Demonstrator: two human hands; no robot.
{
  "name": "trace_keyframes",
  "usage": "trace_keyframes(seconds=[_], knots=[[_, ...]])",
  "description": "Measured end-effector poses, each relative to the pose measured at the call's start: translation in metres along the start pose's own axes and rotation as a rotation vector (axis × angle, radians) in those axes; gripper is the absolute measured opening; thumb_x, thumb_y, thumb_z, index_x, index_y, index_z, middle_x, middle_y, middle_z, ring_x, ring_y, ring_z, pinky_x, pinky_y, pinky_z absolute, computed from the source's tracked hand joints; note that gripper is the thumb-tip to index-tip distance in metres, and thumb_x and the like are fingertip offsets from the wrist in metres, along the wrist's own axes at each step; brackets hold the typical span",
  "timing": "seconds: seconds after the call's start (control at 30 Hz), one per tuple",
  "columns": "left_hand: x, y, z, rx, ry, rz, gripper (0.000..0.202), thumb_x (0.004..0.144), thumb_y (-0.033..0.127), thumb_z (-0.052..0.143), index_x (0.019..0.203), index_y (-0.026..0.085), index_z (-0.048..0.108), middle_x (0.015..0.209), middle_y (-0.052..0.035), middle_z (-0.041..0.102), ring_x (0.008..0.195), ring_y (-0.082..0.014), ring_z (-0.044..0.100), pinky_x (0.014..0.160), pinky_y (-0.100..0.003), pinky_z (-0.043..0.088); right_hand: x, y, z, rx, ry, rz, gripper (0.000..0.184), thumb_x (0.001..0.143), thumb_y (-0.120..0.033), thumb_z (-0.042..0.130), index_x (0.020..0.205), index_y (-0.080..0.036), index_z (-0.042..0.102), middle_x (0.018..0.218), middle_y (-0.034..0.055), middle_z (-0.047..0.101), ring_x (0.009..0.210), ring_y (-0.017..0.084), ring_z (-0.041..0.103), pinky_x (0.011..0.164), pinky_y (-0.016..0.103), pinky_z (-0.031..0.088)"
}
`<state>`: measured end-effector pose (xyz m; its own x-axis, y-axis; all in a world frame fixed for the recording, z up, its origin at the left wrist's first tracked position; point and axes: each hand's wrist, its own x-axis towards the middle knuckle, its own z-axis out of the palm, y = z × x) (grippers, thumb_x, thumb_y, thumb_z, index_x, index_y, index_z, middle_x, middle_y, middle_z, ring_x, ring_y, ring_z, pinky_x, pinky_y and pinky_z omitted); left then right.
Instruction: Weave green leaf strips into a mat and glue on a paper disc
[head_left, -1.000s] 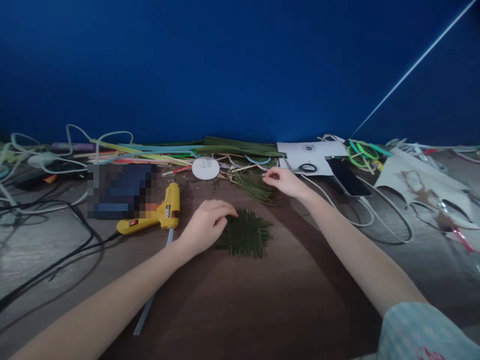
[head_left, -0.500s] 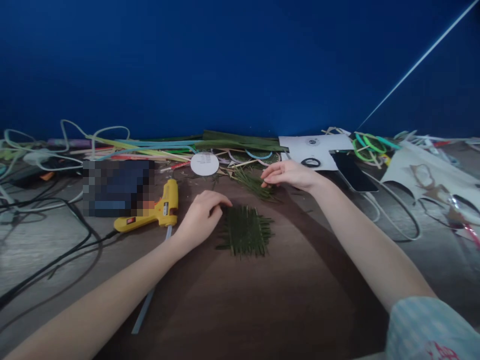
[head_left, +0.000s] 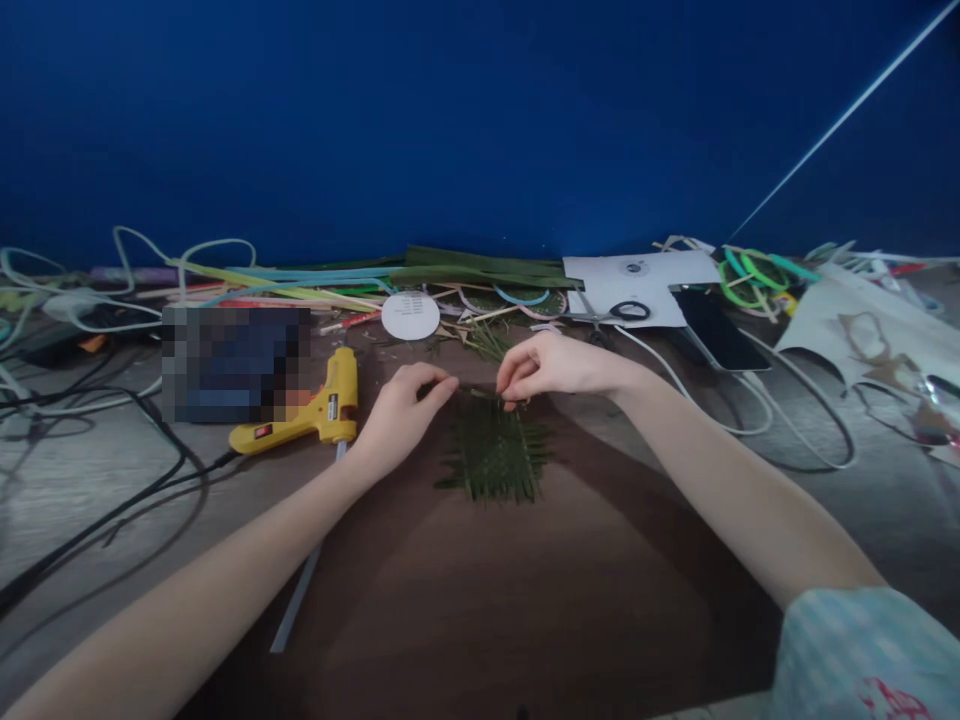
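Observation:
A small woven mat of green leaf strips (head_left: 498, 460) lies on the brown table, its strip ends sticking out on all sides. Over its far edge, a thin leaf strip (head_left: 478, 391) spans the gap between my two hands. My left hand (head_left: 405, 412) appears to pinch the strip's left end between thumb and forefinger. My right hand (head_left: 541, 368) is closed on the other end, fingertips together. Just behind the right hand, a loose bunch of leaf strips (head_left: 487, 340) is partly hidden by it.
Left of my left hand lies a yellow glue gun (head_left: 341, 395) with a glue stick in it. Along the blue wall are long green leaves (head_left: 487, 268), a round white card (head_left: 410, 316), scissors (head_left: 628, 312) and a phone (head_left: 724, 332). Cables (head_left: 161, 430) run across the left side.
My right hand has moved left and nearer from the loose strips, bringing a leaf strip over the mat's far edge. My left hand has closed toward the strip's other end.

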<state>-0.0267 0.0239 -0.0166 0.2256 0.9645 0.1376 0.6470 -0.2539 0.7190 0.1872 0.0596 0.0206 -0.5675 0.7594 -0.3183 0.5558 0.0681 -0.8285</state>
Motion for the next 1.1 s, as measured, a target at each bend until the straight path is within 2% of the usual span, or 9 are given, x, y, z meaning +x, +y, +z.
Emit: trace_keyframes(seconds=[0.17,0.33,0.53,0.7,0.93,1.1], knots=[[0.001,-0.002,0.001,0.023,0.016,0.049,0.019,0.082,0.035,0.05,0.083,0.019,0.061,0.09,-0.003,0.065,0.092,-0.0206,0.055,0.086,-0.034,0.04,-0.001,-0.001,-0.003,-0.025,-0.031,0.002,0.014,0.068,-0.024,0.065,0.078,-0.015,0.065,0.075,0.005,0.071,0.07,0.015,0.065,0.067,0.027,0.049],[0.0,-0.002,0.001,0.026,0.001,0.183,0.015,0.081,0.028,0.052,0.072,0.019,0.06,0.086,-0.0027,0.066,0.089,-0.0198,0.055,0.088,-0.036,0.037,-0.003,-0.004,-0.001,-0.043,-0.055,-0.025,0.017,0.069,-0.025,0.063,0.082,-0.015,0.064,0.077,0.0057,0.071,0.073,0.015,0.065,0.07,0.027,0.048],[0.0,-0.005,0.003,0.042,0.009,0.175,0.015,0.08,0.027,0.053,0.07,0.019,0.059,0.087,-0.0026,0.065,0.091,-0.0199,0.054,0.089,-0.037,0.036,-0.002,-0.006,0.007,-0.136,-0.044,-0.081,0.019,0.073,-0.031,0.059,0.081,-0.015,0.064,0.07,0.0026,0.065,0.063,0.012,0.059,0.061,0.025,0.043],[-0.002,-0.001,0.001,0.12,-0.018,0.135,0.009,0.078,0.028,0.057,0.078,0.019,0.059,0.09,-0.0022,0.064,0.094,-0.021,0.052,0.089,-0.039,0.035,0.0,-0.001,0.006,-0.166,0.0,-0.021,0.014,0.072,-0.029,0.058,0.074,-0.015,0.061,0.063,0.0,0.058,0.058,0.01,0.051,0.057,0.024,0.037],[-0.006,0.001,0.001,0.285,-0.068,0.152,0.03,0.065,0.034,0.073,0.085,0.018,0.057,0.103,-0.005,0.056,0.105,-0.0262,0.043,0.089,-0.043,0.032,-0.002,-0.001,-0.004,-0.272,0.038,0.008,0.011,0.073,-0.027,0.056,0.073,-0.017,0.06,0.069,-0.0004,0.056,0.061,0.009,0.045,0.058,0.025,0.032],[-0.009,-0.001,0.004,0.37,-0.07,0.219,0.035,0.063,0.039,0.074,0.085,0.019,0.057,0.107,-0.0057,0.053,0.107,-0.0279,0.04,0.087,-0.043,0.032,-0.004,-0.005,-0.002,-0.209,-0.001,0.051,0.012,0.073,-0.028,0.057,0.073,-0.017,0.059,0.068,0.0015,0.058,0.061,0.011,0.05,0.056,0.024,0.036]])
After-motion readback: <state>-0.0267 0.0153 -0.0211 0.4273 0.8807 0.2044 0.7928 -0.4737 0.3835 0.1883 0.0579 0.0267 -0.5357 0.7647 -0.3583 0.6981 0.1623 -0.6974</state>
